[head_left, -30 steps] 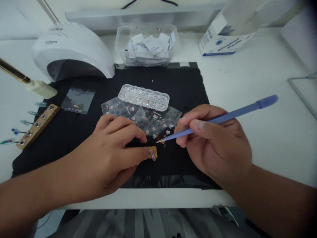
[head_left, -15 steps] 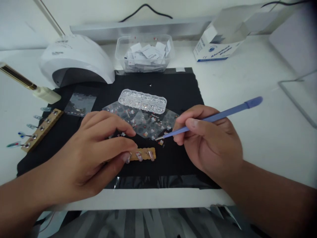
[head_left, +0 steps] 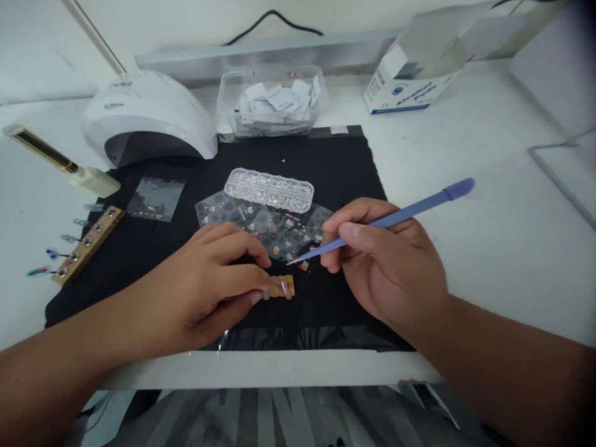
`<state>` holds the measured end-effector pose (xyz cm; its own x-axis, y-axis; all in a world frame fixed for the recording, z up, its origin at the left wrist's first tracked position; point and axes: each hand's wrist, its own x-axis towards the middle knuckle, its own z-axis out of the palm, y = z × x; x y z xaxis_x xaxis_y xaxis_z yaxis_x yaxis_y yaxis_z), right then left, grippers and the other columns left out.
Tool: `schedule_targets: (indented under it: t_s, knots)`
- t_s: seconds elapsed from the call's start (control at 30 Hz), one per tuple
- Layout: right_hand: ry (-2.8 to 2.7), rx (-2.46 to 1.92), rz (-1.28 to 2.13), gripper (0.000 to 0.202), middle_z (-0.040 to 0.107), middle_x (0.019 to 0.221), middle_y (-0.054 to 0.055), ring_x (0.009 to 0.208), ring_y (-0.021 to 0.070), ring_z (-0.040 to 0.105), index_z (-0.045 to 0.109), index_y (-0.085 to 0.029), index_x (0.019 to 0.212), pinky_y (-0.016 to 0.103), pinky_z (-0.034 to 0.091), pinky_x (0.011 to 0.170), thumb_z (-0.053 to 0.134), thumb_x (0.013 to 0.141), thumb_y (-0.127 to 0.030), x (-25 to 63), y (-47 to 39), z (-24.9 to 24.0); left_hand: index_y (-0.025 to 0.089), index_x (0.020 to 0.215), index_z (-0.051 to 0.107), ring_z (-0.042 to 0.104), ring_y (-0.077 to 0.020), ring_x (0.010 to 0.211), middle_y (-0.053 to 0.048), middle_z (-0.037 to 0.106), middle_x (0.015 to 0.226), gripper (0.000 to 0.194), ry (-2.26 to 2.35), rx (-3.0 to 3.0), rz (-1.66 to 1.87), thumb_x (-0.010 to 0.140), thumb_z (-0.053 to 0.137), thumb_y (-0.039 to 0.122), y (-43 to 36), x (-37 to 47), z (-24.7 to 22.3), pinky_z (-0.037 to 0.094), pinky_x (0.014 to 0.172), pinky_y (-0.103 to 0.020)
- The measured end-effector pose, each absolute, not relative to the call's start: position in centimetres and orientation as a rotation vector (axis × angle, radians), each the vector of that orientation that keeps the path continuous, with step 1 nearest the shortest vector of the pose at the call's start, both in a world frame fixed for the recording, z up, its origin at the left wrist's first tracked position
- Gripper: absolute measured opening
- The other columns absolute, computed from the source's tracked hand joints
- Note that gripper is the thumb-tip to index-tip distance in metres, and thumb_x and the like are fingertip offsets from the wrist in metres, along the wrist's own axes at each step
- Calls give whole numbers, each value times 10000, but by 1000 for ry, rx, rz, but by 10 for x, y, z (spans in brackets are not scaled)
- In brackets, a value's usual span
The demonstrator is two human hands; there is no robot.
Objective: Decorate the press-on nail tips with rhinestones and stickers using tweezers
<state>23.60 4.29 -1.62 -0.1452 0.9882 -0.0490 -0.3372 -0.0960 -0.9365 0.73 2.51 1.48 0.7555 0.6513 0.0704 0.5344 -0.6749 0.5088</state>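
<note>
My right hand (head_left: 388, 257) holds purple tweezers (head_left: 395, 216) with a fine metal tip, which points down-left just above a small wooden nail stand (head_left: 280, 286). Thumb and index finger of my left hand (head_left: 218, 285) are closed at a press-on nail (head_left: 266, 294) on that stand, hiding most of it. Another press-on nail (head_left: 285, 289), pinkish and shiny, sits at the stand's right end. Behind the stand lie clear sticker sheets (head_left: 274, 230) with small cartoon figures. A clear divided case of rhinestones (head_left: 269, 190) rests on their far edge.
On the left are a nail stand (head_left: 93, 241) with several tips, a bottle (head_left: 95, 181) and a clear packet (head_left: 156, 195). A white nail lamp (head_left: 149, 108), a tub of sachets (head_left: 272, 102) and an alcohol pad box (head_left: 405, 87) stand behind the black mat (head_left: 335, 155).
My left hand has moved right along the small stand and now covers the middle nail. The tweezers have shifted slightly left with my right hand.
</note>
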Motion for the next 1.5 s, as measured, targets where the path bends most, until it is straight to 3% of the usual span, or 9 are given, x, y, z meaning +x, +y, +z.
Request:
schedule_targets:
  t_s: [0.4,0.7,1.13,1.5]
  knots:
    - [-992,-893,1525,128,655,550,-23,459,88,584,734,-221,683,211,455,425,677,765,-141,236,44,-19,276,1051,734,568,-172,1012,-33,626,1099,330,895,2343,331,928,513,64,30,9,12,430,929,-345]
    - [-983,-921,1510,113,644,530,-25,452,94,578,724,-219,669,228,452,420,687,752,-151,235,46,-17,209,1022,668,582,-150,1013,-38,625,1105,237,957,2318,495,931,507,61,31,0,11,476,868,-290]
    - [-984,-924,1551,117,630,521,-28,461,107,565,726,-246,665,256,445,440,709,767,-190,236,45,-16,203,941,624,594,-168,973,-27,651,1041,165,991,2317,511,891,534,74,29,3,8,446,897,-337]
    - [-976,-916,1544,121,631,539,-23,472,104,574,714,-228,647,250,452,447,707,757,-177,235,45,-15,197,974,566,587,-203,913,-14,664,925,188,1038,2443,401,837,682,250,24,7,10,380,894,-406]
